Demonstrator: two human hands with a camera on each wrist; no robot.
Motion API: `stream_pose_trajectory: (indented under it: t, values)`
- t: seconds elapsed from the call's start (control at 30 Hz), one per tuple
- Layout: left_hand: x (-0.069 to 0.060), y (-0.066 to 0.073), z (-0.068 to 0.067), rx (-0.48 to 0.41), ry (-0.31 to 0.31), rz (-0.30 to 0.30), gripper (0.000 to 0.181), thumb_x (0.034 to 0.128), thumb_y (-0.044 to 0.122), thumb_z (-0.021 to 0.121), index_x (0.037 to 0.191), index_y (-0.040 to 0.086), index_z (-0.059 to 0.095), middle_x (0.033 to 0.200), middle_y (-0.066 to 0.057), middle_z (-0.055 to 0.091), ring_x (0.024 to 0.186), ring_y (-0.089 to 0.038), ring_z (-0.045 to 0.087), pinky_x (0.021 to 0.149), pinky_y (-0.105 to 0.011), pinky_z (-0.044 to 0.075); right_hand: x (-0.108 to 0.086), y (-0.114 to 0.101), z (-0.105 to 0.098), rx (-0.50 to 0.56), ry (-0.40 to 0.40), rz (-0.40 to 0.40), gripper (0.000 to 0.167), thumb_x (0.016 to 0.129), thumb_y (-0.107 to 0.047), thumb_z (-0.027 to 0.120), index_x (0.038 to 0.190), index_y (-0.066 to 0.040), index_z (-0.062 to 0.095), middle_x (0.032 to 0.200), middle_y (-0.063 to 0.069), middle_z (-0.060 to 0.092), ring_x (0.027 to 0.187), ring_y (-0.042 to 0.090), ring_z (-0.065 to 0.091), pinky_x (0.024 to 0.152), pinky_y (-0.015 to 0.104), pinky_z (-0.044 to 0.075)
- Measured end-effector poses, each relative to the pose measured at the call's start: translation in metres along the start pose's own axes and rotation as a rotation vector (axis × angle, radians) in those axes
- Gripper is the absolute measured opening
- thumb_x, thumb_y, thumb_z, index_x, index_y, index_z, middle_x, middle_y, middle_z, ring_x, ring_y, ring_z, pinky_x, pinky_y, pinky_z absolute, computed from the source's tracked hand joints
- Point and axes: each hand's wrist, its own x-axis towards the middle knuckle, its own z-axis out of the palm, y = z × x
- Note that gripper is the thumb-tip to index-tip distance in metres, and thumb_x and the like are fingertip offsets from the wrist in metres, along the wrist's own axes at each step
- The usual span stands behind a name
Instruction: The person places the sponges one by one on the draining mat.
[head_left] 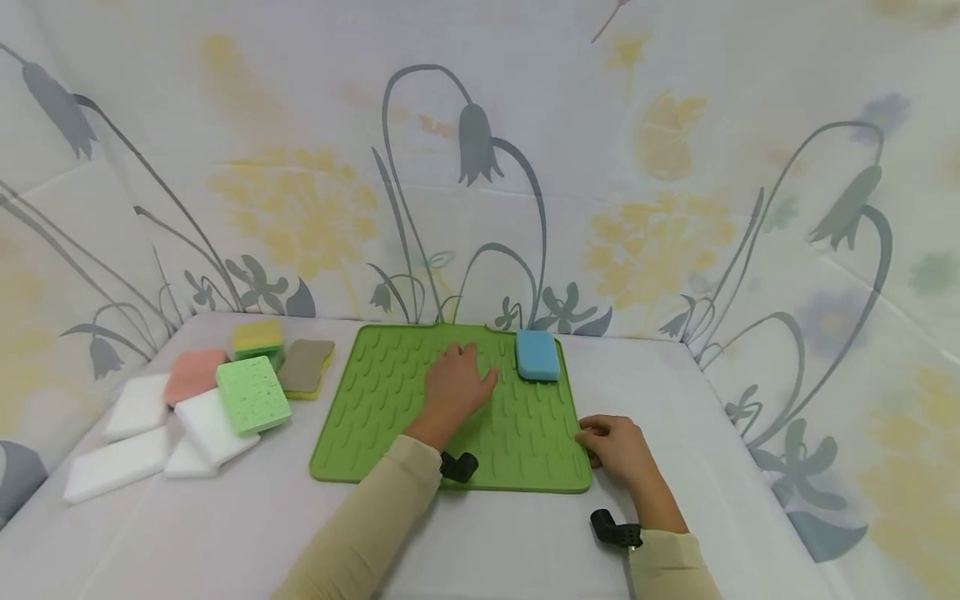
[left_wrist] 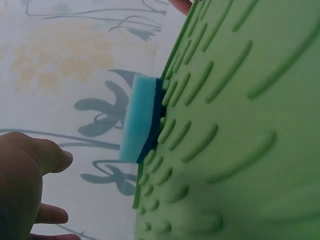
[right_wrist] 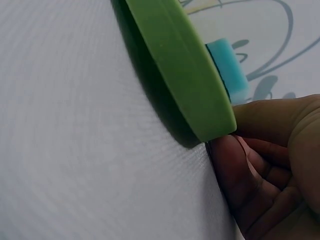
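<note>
A green silicone drying mat (head_left: pixel 390 450) with raised ridges lies on the table, and a blue sponge (head_left: pixel 537 354) with a dark underside sits at its far right corner. Over the mat's middle hovers my left hand (head_left: pixel 457 383), fingers loosely bent and holding nothing. In the left wrist view the thumb and fingers of that left hand (left_wrist: pixel 30 185) are apart from the sponge (left_wrist: pixel 140 120). At the mat's right edge, my right hand (head_left: pixel 618 446) pinches the rim. The right wrist view has its forefinger and thumb at the mat's edge (right_wrist: pixel 200 85).
To the left lies a group of sponges: a light green one (head_left: pixel 252 395), a pink one (head_left: pixel 195 375), a yellow and green one (head_left: pixel 257 337), a grey-brown one (head_left: pixel 306 367) and several white ones (head_left: pixel 120 462). A floral cloth (head_left: pixel 480 233) hangs behind the table.
</note>
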Motion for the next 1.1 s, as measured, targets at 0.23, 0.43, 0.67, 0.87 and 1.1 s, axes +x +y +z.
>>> stream_pose_trajectory:
  t: [0.23,0.43,0.67,0.87,1.1]
  values:
    - [-0.011,-0.016,-0.009,0.085,0.042,0.015,0.059,0.0950,0.053,0.050,0.133,0.007,0.053,0.123,-0.018,0.057,0.107,-0.034,0.059,0.084,-0.047,0.053,0.000,0.004,-0.001,0.000,0.002,-0.004,0.037,0.091,-0.020,0.065,0.122,0.000,0.064,0.100,0.011,0.071,0.063,0.013,0.064,0.060,0.029,0.054]
    - [-0.016,-0.036,-0.017,0.130,0.092,0.005,0.058,0.0936,0.052,0.053,0.130,0.007,0.056,0.119,-0.019,0.059,0.105,-0.035,0.059,0.082,-0.048,0.053,0.002,0.006,0.000,-0.005,0.000,-0.007,0.036,0.092,-0.020,0.065,0.122,0.000,0.064,0.099,0.010,0.071,0.063,0.013,0.063,0.059,0.029,0.053]
    - [-0.022,-0.057,-0.029,0.156,0.120,0.007,0.057,0.0918,0.050,0.056,0.128,0.005,0.058,0.118,-0.021,0.059,0.104,-0.039,0.059,0.081,-0.051,0.053,0.003,0.004,0.001,-0.005,-0.005,-0.014,0.036,0.092,-0.021,0.065,0.122,-0.001,0.064,0.098,0.010,0.071,0.062,0.013,0.063,0.059,0.029,0.053]
    - [-0.026,-0.072,-0.037,0.166,0.097,-0.026,0.056,0.0928,0.048,0.055,0.130,0.006,0.056,0.120,-0.022,0.057,0.110,-0.040,0.056,0.085,-0.052,0.050,0.002,0.003,0.001,-0.009,-0.013,-0.008,0.037,0.092,-0.021,0.064,0.123,-0.001,0.064,0.099,0.010,0.071,0.063,0.013,0.063,0.060,0.029,0.053]
    - [-0.033,-0.089,-0.046,0.209,0.108,-0.040,0.053,0.0916,0.047,0.056,0.127,0.007,0.058,0.118,-0.021,0.057,0.108,-0.040,0.055,0.084,-0.053,0.048,0.001,0.000,0.000,0.008,-0.014,0.011,0.037,0.092,-0.019,0.064,0.122,0.001,0.063,0.097,0.011,0.071,0.063,0.013,0.064,0.059,0.029,0.054]
